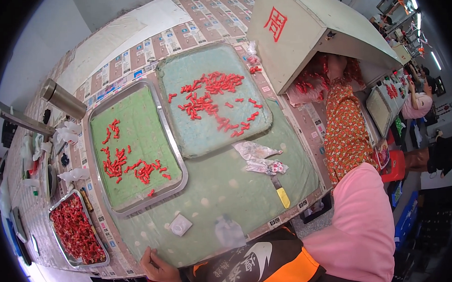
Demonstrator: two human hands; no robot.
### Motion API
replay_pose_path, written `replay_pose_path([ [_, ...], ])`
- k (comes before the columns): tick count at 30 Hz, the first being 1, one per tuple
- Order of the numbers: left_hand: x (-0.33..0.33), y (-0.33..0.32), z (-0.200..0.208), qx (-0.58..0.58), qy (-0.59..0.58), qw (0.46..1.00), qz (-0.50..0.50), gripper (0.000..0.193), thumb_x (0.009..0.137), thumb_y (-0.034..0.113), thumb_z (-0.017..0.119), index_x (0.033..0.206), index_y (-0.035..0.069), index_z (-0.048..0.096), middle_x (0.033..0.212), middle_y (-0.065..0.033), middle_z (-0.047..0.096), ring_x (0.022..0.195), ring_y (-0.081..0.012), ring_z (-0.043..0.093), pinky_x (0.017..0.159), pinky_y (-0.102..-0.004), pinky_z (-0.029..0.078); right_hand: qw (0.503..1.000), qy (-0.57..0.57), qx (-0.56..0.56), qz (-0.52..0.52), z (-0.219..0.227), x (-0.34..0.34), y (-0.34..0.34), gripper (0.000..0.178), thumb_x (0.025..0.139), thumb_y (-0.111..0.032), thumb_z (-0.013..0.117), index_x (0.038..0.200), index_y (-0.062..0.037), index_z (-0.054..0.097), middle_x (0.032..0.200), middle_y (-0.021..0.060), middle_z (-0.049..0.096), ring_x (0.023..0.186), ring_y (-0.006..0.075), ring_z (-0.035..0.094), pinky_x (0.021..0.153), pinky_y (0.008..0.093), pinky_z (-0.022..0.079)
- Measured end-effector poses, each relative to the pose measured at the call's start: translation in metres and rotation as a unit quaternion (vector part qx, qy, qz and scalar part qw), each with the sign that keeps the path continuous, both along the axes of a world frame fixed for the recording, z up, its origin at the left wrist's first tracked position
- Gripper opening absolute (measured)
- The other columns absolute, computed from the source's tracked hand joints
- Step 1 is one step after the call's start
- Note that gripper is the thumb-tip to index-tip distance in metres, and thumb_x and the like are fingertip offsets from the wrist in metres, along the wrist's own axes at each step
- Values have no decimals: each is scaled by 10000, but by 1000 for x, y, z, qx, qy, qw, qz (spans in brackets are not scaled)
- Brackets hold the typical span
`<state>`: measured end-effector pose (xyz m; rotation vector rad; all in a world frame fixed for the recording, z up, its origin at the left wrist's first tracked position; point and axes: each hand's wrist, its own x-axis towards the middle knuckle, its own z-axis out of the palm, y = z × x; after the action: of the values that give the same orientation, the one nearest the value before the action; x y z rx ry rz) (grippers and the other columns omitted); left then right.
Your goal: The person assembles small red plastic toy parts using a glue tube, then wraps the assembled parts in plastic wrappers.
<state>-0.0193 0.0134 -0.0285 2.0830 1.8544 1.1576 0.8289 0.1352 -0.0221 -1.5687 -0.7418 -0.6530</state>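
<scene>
My left hand (158,267) rests at the near edge of the table on the green mat (228,191), fingers loosely spread, holding nothing. My right arm, in a pink sleeve and a floral sleeve cover (344,131), stretches to the far right. My right hand (336,64) is under a white slanted hood (307,26), among a heap of small red pieces (309,79); its fingers are hidden. Two steel trays lined in green, a left tray (179,158) and a far tray (264,96), carry scattered red pieces.
A third tray (77,229) heaped with red pieces sits at the near left. A steel flask (63,99) lies at the far left. Crumpled clear bags (259,157), a yellow-handled blade (281,193) and a small white square (180,224) lie on the mat. Other people work at the right.
</scene>
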Motion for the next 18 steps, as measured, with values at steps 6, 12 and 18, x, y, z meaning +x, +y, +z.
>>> replay_pose_path([
  [6,-2,-3,2,9,1,1000,-4,165,970,-5,538,1088,-47,646,893,-134,644,755,-227,635,685,-326,508,819,520,135,199,21,-35,-38,150,970,-215,551,1025,-114,648,895,36,656,654,147,562,436,230,343],
  [12,-4,-10,8,8,9,1000,-2,158,957,-6,566,1080,-33,661,910,-139,671,761,-231,645,685,-335,512,698,539,109,460,8,-90,-64,139,942,-153,566,1070,-131,616,930,52,665,676,158,592,426,222,356],
  [18,-3,2,4,13,29,999,-37,132,942,4,596,1047,-19,674,931,-112,680,778,-229,642,679,-321,502,724,510,-33,463,87,-297,-87,214,872,-27,614,1074,-91,582,1004,108,648,811,177,641,438,207,422],
])
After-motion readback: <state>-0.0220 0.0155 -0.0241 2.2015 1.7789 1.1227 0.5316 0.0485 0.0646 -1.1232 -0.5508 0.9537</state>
